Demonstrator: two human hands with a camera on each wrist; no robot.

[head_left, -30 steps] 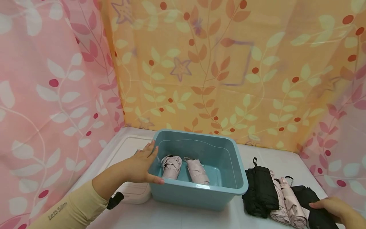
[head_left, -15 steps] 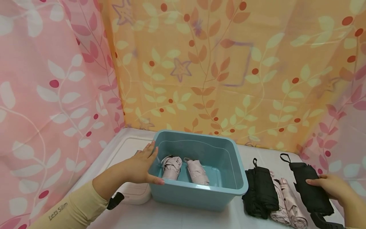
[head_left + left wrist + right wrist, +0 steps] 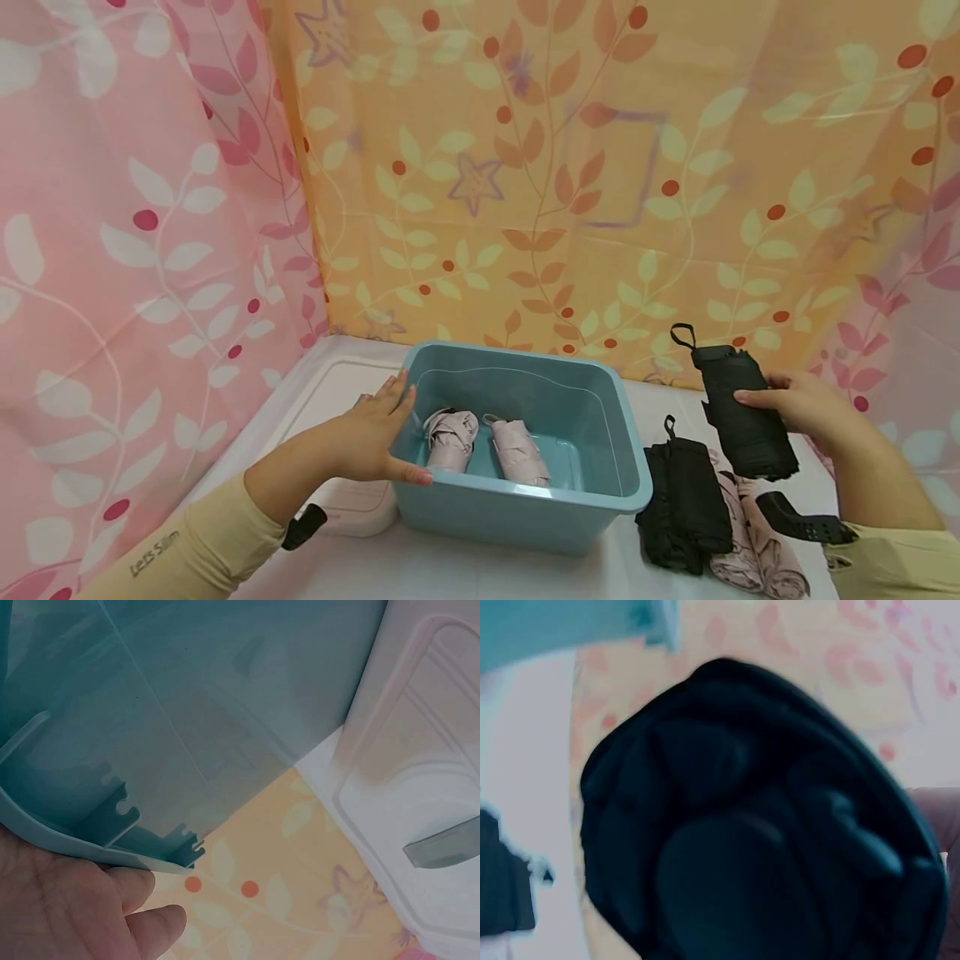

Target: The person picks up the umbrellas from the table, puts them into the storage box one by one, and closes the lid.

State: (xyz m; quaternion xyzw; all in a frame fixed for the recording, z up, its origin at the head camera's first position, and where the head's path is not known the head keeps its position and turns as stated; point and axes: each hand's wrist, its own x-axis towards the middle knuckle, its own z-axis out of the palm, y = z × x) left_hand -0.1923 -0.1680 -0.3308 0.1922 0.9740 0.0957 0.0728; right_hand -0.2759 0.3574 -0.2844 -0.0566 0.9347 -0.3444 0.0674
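Note:
My left hand [image 3: 371, 437] rests on the left end of a blue plastic bin [image 3: 510, 517], fingers spread and thumb along the front rim. In the left wrist view its fingertips [image 3: 157, 930] show at the bin's rim. My right hand [image 3: 813, 408] grips a black folding umbrella [image 3: 738, 417], raised over the table right of the bin, its wrist loop at the top. The umbrella's end fills much of the right wrist view, dark and blurred. Two pale pink folded umbrellas, one at the left [image 3: 452, 442] and one nearer the middle [image 3: 517, 450], lie inside the bin.
Black folded umbrella fabric [image 3: 686, 504] with a loop lies right of the bin, beside pale pink rolled umbrellas [image 3: 772, 546]. A white lid [image 3: 352, 508] lies left of the bin, partly behind my left arm. Patterned orange curtain [image 3: 525, 208] backs the white table.
My right hand has lifted the black umbrella off the table at the far right and carried it up and left, towards the bin. The left hand stays at the bin.

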